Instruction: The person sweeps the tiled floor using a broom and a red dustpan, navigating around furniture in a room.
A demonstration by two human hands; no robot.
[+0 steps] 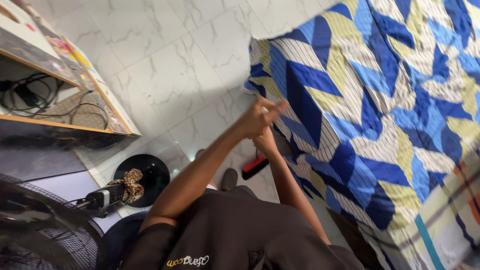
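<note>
Both hands meet mid-frame, left hand [257, 119] clenched over right hand [265, 142], whose grip I cannot tell, at the hanging edge of the blue, yellow and white chevron-striped bedsheet [380, 115] spreading rightward.

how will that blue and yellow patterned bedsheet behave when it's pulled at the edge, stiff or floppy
Probably floppy: the bedsheet drapes over the bed's side and shows soft wrinkles rather than holding a shape. It looks thin, so likely light for its size. Pulled at the edge where the left hand and right hand meet, it would probably bunch and slide rather than move as one piece.
</note>
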